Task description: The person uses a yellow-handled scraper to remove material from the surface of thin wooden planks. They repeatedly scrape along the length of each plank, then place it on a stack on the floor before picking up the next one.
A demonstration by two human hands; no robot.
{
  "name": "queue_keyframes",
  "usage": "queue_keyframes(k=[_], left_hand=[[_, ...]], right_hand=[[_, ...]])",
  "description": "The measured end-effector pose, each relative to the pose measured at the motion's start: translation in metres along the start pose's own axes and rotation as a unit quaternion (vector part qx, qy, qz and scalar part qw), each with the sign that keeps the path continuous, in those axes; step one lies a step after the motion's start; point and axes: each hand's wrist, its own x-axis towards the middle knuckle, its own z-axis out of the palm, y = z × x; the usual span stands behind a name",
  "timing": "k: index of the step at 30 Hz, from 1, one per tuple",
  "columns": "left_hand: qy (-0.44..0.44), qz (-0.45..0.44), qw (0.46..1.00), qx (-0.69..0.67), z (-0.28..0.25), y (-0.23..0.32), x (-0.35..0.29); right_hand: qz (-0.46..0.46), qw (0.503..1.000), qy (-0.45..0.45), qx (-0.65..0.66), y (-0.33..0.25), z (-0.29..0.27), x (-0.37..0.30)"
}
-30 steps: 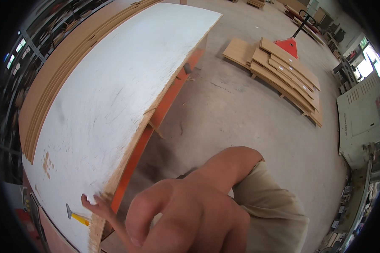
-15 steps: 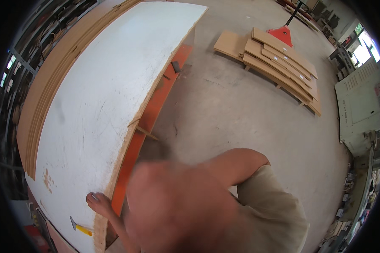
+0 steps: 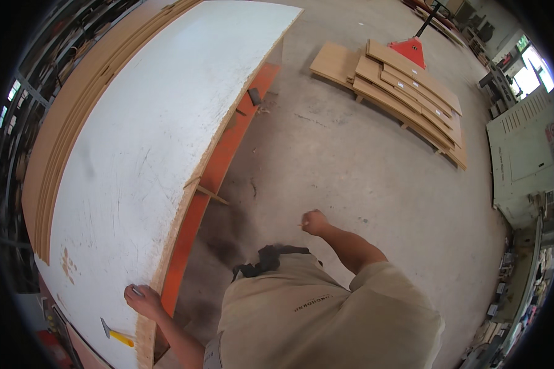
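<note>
My left hand (image 3: 143, 301) rests at the near right edge of a long white worktable (image 3: 148, 129), its fingers closed round a small grey object (image 3: 136, 291) whose kind I cannot make out. A scraper (image 3: 118, 333) with a yellow handle and a flat metal blade lies on the table close to that hand. Out over the floor, away from the table, is my right hand (image 3: 314, 222). Its fingers are curled, and a thin, short pale stick (image 3: 304, 224) pokes out of them.
Long brown boards (image 3: 83, 117) are stacked along the table's far left side. Below the table's ragged right edge runs an orange ledge (image 3: 197, 224), with a wooden stick (image 3: 212, 195) jutting out. Stacked panels (image 3: 406, 92) sit by a red pallet jack (image 3: 409, 51). A pale cabinet (image 3: 523, 160) stands right.
My right hand and forearm have moved from close before the camera, where they were blurred, out over the floor. The left hand stays at the table edge with the grey object.
</note>
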Motion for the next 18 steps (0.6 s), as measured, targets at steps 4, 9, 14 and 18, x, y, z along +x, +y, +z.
queue_keyframes(k=[4, 9, 14, 18], left_hand=[[-0.002, -0.003, 1.000, -0.002, 0.003, -0.001, 0.002], [0.007, 0.014, 1.000, -0.014, 0.003, -0.002, 0.001], [-0.012, 0.018, 0.995, -0.095, 0.022, -0.029, 0.003], [-0.005, 0.021, 0.997, -0.077, 0.012, -0.016, -0.001]], right_hand=[[0.204, 0.975, -0.003, 0.083, 0.022, -0.005, -0.027], [0.147, 0.985, 0.005, 0.088, -0.003, -0.011, -0.011], [0.036, 0.988, 0.075, 0.134, -0.035, 0.009, 0.020], [-0.063, 0.991, 0.065, 0.094, -0.043, 0.024, 0.047]])
